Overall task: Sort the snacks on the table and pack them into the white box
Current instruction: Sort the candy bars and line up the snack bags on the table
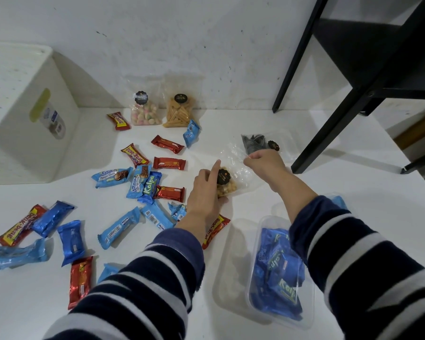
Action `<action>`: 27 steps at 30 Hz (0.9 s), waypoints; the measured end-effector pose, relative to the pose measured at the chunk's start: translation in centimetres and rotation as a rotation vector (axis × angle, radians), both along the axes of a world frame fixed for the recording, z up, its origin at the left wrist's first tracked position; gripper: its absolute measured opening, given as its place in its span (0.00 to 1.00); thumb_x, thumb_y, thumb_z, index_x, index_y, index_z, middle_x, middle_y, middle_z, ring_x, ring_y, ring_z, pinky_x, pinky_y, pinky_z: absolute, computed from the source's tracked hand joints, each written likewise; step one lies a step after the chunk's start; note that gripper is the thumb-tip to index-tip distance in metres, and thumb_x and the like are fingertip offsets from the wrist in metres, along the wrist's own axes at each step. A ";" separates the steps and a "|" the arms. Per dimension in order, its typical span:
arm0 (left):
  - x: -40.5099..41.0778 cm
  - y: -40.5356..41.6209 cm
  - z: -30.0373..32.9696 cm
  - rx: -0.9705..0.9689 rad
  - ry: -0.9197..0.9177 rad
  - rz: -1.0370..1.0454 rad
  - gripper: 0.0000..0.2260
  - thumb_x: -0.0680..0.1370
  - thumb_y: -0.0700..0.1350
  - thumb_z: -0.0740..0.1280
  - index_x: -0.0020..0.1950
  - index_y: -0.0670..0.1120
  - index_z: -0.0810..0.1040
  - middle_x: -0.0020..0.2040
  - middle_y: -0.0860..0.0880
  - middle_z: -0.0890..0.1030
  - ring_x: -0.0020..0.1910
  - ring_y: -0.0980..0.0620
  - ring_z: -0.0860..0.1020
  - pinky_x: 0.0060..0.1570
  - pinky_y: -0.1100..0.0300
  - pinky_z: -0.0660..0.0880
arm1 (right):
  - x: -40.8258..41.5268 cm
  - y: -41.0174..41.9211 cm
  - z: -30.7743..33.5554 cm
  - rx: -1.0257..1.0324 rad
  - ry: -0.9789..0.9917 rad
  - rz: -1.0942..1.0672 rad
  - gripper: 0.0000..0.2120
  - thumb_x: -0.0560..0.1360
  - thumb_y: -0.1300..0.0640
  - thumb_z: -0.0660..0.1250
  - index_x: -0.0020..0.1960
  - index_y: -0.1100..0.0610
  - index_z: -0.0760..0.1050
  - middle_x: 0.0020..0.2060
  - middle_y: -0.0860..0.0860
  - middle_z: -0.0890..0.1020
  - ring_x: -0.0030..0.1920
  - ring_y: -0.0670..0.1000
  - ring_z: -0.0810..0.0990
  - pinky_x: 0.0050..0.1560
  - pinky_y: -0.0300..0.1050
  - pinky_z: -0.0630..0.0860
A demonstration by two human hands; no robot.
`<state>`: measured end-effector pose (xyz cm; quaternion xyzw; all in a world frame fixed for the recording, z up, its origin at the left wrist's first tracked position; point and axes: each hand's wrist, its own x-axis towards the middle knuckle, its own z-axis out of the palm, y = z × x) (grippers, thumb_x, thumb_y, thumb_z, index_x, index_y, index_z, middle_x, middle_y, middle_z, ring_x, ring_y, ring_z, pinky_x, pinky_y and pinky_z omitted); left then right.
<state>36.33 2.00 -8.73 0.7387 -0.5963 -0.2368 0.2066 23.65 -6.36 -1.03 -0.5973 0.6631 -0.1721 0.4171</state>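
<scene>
- The nut bag [227, 184], a clear pouch of golden-brown pieces with a black sticker, is held just above or on the table [231, 123] near its middle, between both hands; which of the two cannot be told.
- Its lower end is gripped by the left hand [205, 192], with the thumb tucked under the bag and the index finger stretched out along its side.
- Its crinkled upper edge is pinched by the curled fingers of the right hand [264, 161].
- Both forearms are covered by striped sleeves [157, 273], dark with pale bands.
- A bag of dark discs [254, 144] is seen just behind the right hand.
- A clear tray [309, 312] holding blue Kalpa packs [277, 278] is found under the right forearm, at the near right.
- A yellow-and-red bar [215, 231] is partly hidden beneath the left wrist.
- Red bars [168, 163] and blue wafers [119, 228] are scattered loosely to the left of the hands, some overlapping.
- Two more clear bags are propped against the wall: pastel sweets [145, 111] and, touching it on the right, yellow sticks [178, 110].
- The white box [22, 114] is placed at the far left, well apart from the hands, with a label on its side.
- A black frame [329, 94] is stood on the table at the far right.
</scene>
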 end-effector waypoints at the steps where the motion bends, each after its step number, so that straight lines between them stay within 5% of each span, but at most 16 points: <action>1: 0.0 0.0 0.0 0.001 0.001 -0.001 0.40 0.74 0.44 0.71 0.77 0.56 0.49 0.68 0.47 0.65 0.66 0.46 0.67 0.56 0.48 0.76 | 0.1 -0.1 0.0 -0.005 -0.002 -0.002 0.03 0.75 0.59 0.66 0.44 0.57 0.77 0.36 0.50 0.75 0.40 0.50 0.73 0.42 0.41 0.70; 4: 0.0 0.0 0.0 0.002 0.007 -0.002 0.40 0.74 0.44 0.72 0.77 0.56 0.48 0.68 0.47 0.64 0.66 0.46 0.67 0.57 0.49 0.76 | 0.1 -0.3 -0.2 -0.026 0.014 0.000 0.03 0.74 0.59 0.66 0.43 0.57 0.76 0.32 0.48 0.74 0.34 0.47 0.71 0.34 0.39 0.68; 10: 0.0 0.1 0.0 -0.009 0.017 -0.006 0.40 0.74 0.44 0.71 0.77 0.56 0.48 0.68 0.47 0.64 0.66 0.47 0.68 0.57 0.50 0.76 | 0.4 -0.5 -0.5 -0.003 -0.014 -0.010 0.08 0.74 0.60 0.66 0.36 0.56 0.74 0.33 0.51 0.74 0.38 0.51 0.72 0.41 0.43 0.70; 15: 0.0 0.2 -0.1 -0.019 0.020 -0.014 0.40 0.74 0.43 0.71 0.77 0.56 0.48 0.68 0.47 0.64 0.66 0.47 0.67 0.58 0.51 0.75 | 0.4 -0.7 -0.6 -0.026 0.007 -0.007 0.04 0.74 0.60 0.66 0.44 0.59 0.79 0.37 0.52 0.76 0.41 0.51 0.74 0.43 0.43 0.71; 19: 0.1 0.3 -0.2 -0.027 0.017 -0.023 0.41 0.74 0.43 0.71 0.77 0.55 0.47 0.68 0.47 0.64 0.67 0.47 0.66 0.58 0.50 0.75 | 0.5 -0.9 -0.9 -0.028 0.014 0.011 0.08 0.74 0.60 0.66 0.37 0.56 0.76 0.32 0.49 0.75 0.39 0.51 0.74 0.39 0.41 0.71; 27: 0.0 0.3 -0.5 -0.017 0.032 -0.010 0.41 0.74 0.42 0.71 0.77 0.56 0.48 0.68 0.48 0.64 0.67 0.48 0.66 0.59 0.49 0.75 | 0.8 -1.6 -1.0 -0.035 0.051 0.033 0.03 0.74 0.58 0.66 0.46 0.55 0.78 0.42 0.51 0.79 0.42 0.51 0.77 0.42 0.43 0.72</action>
